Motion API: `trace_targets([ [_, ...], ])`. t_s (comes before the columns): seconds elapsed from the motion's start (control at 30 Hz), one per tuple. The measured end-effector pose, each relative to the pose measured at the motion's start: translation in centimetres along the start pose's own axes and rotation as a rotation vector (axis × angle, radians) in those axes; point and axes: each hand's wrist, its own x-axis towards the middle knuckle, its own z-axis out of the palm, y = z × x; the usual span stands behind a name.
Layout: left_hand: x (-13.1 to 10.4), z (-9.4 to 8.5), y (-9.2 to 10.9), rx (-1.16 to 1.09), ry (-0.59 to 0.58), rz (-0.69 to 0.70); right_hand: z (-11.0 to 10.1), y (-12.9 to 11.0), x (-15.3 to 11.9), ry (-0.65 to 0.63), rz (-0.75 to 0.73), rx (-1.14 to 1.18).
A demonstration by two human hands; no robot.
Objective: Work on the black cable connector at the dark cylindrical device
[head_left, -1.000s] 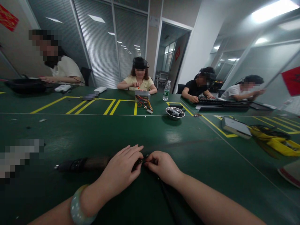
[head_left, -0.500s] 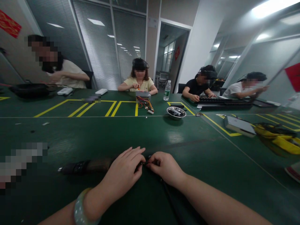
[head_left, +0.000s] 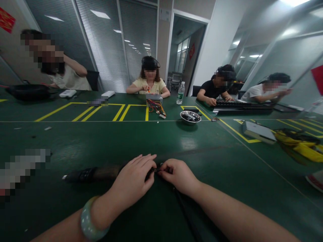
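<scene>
A dark cylindrical tool [head_left: 106,173] with a brownish midsection lies on the green table [head_left: 101,141], its bright metal tip to the left. The left hand [head_left: 136,173], wearing a pale green spotted bangle [head_left: 88,218] at the wrist, drapes over the tool's right-hand end and grasps it, thumb on the near side. Just right of the tool, the right hand [head_left: 179,176] pinches a small dark part [head_left: 158,170] between thumb and forefinger; its exact form cannot be told. A black cable [head_left: 185,215] runs on the near right of the tool, from beneath the right hand. Beyond the tool and to its right stands a metal bowl [head_left: 191,123] of dark items; farther beyond the tool are a plastic bottle [head_left: 180,95], a power supply [head_left: 154,96] with coloured wires, and a seated person in a yellow top [head_left: 159,88]. Well right of the tool lies a silver box [head_left: 259,132].
</scene>
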Motion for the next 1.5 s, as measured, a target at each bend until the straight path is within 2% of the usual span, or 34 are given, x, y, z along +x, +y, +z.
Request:
trace_targets([
  [0.67,-0.07,0.47,-0.35,-0.009,0.03,0.004,-0.06,-0.04,0.01,-0.009,0.003,-0.009],
  [0.93,-0.08,0.44,-0.48,-0.046,-0.025,0.024,0.06,0.15,0.02,-0.004,-0.008,-0.004],
  [1.27,0.0,0.29,-0.35,0.011,-0.004,-0.03,0.02,0.17,-0.03,0.001,-0.007,-0.001],
  [1.5,0.05,0.05,-0.01,-0.015,-0.012,-0.006,-0.04,0.01,0.03,-0.007,-0.003,-0.001],
])
